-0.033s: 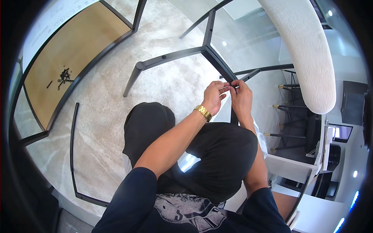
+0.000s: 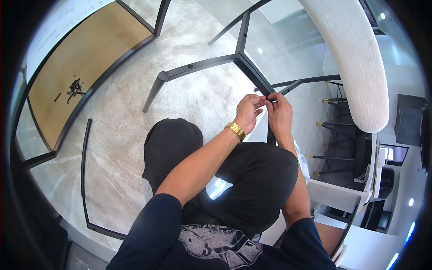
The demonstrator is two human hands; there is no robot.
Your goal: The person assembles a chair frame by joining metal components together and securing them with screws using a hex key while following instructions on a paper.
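My left hand [image 2: 247, 112], with a gold watch on its wrist, meets my right hand [image 2: 280, 114] at the near end of a dark bar of a metal leg frame [image 2: 254, 74]. The fingertips of both hands are pinched together around something small and dark that they mostly cover. I cannot make out what it is, or whether it is in the frame. From the bar the frame branches into angled arms with holes, and one arm ends in a round tapered leg [image 2: 153, 94].
On the left, a brown panel in a dark frame [image 2: 108, 42] bears a small pile of dark screws and hardware [image 2: 75, 87]. A thin bent black bar [image 2: 84, 157] lies on the pale rug [image 2: 121, 148]. A white textured cushion [image 2: 351, 58] hangs over the upper right. Dark stools [image 2: 337, 139] stand beyond.
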